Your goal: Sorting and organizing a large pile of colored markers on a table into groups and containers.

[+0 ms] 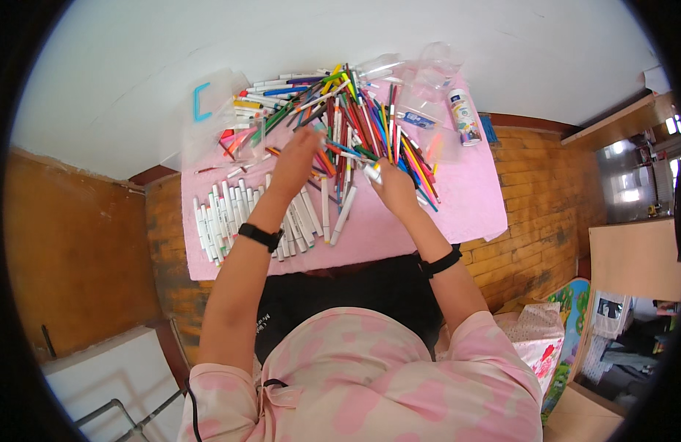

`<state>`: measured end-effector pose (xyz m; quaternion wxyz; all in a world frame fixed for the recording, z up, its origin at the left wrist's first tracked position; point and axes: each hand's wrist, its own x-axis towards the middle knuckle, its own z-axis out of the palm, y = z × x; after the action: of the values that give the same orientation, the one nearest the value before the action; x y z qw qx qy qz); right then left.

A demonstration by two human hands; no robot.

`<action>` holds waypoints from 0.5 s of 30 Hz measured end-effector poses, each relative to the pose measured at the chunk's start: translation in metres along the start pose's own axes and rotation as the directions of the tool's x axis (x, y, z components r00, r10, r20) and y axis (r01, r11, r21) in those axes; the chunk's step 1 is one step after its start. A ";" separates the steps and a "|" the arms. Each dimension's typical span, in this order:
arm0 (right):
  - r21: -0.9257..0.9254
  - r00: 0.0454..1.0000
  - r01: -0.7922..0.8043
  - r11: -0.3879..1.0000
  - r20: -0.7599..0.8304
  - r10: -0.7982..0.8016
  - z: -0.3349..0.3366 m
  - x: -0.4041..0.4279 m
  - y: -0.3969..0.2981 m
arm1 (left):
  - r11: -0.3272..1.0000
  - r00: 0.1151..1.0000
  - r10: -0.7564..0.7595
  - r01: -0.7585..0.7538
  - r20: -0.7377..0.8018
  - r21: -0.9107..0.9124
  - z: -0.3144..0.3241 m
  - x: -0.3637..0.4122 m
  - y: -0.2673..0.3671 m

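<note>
A mixed heap of colored pencils and markers [368, 121] covers the back middle of a table with a pink cloth [462, 215]. My left hand [302, 157] is over the heap's left front, with something pale and blurred at its fingertips; whether it grips this is unclear. At the heap's right front, my right hand [393, 185] is closed around a white marker [372, 173]. White markers [299, 224] lie side by side in a row at the front left, partly hidden by my left forearm. Two more white markers [343, 215] lie just right of that row.
A clear plastic case with a blue handle [202, 102] is at the back left. Clear plastic containers [423, 77] and a printed cylindrical can [464, 117] lie at the back right. A white wall [318, 33] rises behind the table.
</note>
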<state>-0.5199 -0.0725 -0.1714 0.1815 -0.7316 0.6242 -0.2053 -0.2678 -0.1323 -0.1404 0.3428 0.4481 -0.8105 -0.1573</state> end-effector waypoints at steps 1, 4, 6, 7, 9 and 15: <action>0.070 0.998 -0.047 0.996 -0.040 0.050 0.000 0.003 -0.002 | 0.998 0.991 -0.032 0.026 -0.127 -0.050 -0.012 0.002 0.009; 0.203 0.963 -0.234 0.951 0.181 0.198 0.014 0.001 -0.013 | 0.890 0.882 -0.330 0.171 -0.338 -0.423 -0.042 -0.020 0.009; 0.137 0.906 -0.304 0.943 0.349 0.241 0.026 -0.005 -0.031 | 0.814 0.837 -0.426 0.188 -0.344 -0.550 -0.057 -0.048 0.001; 0.136 0.906 -0.293 0.946 0.356 0.229 0.036 -0.012 -0.039 | 0.723 0.791 -0.583 0.403 -0.184 -0.561 -0.058 -0.066 -0.009; 0.077 0.982 -0.101 0.992 0.170 0.087 0.057 -0.025 -0.051 | 0.603 0.720 -0.692 0.616 0.051 -0.507 -0.051 -0.103 -0.027; -0.032 0.956 -0.071 0.997 0.282 0.077 0.085 -0.017 -0.086 | 0.688 0.708 -0.702 0.647 -0.079 -0.329 -0.028 -0.147 -0.032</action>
<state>-0.4051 -0.0414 -0.1995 0.2685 -0.7314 0.6211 -0.0852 -0.1745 -0.0256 -0.1992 0.3983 0.6763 -0.5188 -0.3389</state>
